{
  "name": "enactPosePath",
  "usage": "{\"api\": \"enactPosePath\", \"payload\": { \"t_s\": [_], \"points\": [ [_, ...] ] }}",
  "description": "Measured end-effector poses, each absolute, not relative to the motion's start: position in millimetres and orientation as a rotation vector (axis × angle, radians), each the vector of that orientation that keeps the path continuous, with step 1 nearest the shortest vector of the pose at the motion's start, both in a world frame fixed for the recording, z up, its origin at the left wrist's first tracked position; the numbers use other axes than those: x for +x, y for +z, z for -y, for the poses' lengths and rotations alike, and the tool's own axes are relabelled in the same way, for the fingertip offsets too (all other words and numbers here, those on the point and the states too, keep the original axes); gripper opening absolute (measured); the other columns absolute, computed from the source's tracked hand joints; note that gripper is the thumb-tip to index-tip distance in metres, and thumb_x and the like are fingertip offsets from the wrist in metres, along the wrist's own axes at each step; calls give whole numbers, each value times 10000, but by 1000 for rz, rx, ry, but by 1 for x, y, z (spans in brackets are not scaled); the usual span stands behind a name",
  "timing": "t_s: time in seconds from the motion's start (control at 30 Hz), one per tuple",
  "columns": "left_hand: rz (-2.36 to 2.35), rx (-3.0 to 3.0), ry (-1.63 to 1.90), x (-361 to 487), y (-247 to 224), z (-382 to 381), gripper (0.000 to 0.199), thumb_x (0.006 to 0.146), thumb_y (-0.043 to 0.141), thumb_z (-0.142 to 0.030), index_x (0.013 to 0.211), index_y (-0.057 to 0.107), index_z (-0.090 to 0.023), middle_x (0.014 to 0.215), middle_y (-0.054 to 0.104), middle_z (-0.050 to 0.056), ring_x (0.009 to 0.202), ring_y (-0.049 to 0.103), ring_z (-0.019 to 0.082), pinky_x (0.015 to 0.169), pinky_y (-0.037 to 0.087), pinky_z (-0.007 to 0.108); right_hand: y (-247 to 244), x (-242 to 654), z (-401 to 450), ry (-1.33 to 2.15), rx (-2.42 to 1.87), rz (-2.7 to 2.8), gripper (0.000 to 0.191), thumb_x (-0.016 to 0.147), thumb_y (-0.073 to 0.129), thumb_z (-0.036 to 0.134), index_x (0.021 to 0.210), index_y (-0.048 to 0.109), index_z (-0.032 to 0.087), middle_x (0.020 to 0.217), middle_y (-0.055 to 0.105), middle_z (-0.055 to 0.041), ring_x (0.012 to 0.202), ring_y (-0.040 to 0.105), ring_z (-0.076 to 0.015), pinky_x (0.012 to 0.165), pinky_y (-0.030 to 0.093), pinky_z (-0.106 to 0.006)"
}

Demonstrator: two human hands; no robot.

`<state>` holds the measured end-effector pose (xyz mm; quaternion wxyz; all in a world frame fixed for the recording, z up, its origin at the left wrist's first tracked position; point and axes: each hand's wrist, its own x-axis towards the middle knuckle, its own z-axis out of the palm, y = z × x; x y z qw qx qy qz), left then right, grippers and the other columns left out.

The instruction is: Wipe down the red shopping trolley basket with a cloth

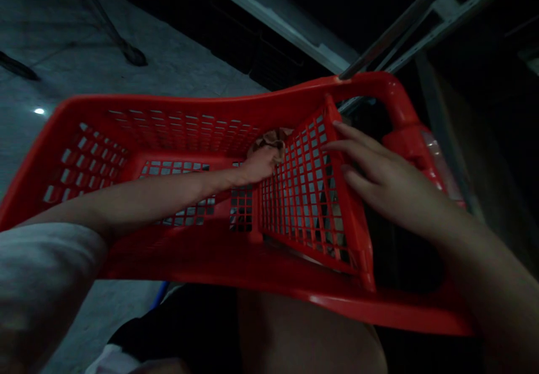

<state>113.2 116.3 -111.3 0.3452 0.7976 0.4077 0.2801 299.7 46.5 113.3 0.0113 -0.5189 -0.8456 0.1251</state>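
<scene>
A red plastic cart basket [168, 115] with slotted walls fills the view. My left hand [261, 163] reaches deep inside it and is closed on a crumpled brownish cloth or paper [273, 137] at the far corner. My right hand [379, 177] rests with fingers spread on the outer side of the red grid flap [303, 194] that stands tilted inside the basket's right end.
The red handle [400, 104] curves up at the right, with a metal rod [404, 20] behind it. Pale floor [63, 42] lies to the left. Dark shelving is beyond the basket. My knee [295, 334] shows below the basket.
</scene>
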Motion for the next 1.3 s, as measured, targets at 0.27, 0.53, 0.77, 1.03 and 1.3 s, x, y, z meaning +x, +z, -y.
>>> {"api": "enactPosePath", "payload": {
  "t_s": [0.27, 0.53, 0.77, 1.03, 1.3],
  "points": [
    [-306, 2371, 846, 119, -58, -33, 169, 961, 595, -358, 892, 560, -208, 997, 617, 78, 877, 588, 200, 827, 542, 345, 112, 302, -45, 330, -1455, 2728, 409, 977, 486, 236, 1356, 625, 299, 1700, 375, -31, 1490, 486, -307, 1214, 465, -545],
    [-1296, 1749, 1345, 139, -76, -98, 415, 963, 596, -243, 1353, 476, -166, 1483, 392, 190, 1425, 416, 290, 1232, 380, 521, 108, 298, -39, 336, -1466, 2671, 519, 988, 478, 247, 1506, 494, 255, 1650, 452, -105, 1504, 467, -302, 1245, 409, -575],
    [-1017, 1689, 1281, 146, -97, -23, 452, 1001, 431, -113, 1414, 558, -245, 1558, 517, 101, 1470, 494, 206, 1237, 440, 461, 107, 301, -37, 341, -1481, 2697, 482, 1002, 488, 286, 1482, 526, 270, 1680, 403, -101, 1491, 482, -317, 1227, 429, -581],
    [-688, 2110, 1187, 120, -98, -61, 694, 905, 422, 3, 1532, 511, -281, 1667, 428, 61, 1533, 422, 192, 1235, 442, 433, 110, 295, -39, 339, -1453, 2709, 539, 1002, 479, 282, 1539, 463, 241, 1656, 442, -116, 1495, 479, -308, 1242, 419, -560],
    [-725, 2143, 1447, 112, -72, -114, 562, 998, 346, -76, 1479, 572, -258, 1607, 508, 60, 1504, 464, 185, 1228, 438, 427, 103, 299, -36, 287, -1495, 2622, 469, 991, 477, 272, 1459, 499, 250, 1607, 504, -120, 1459, 523, -316, 1219, 441, -580]
  ]
}}
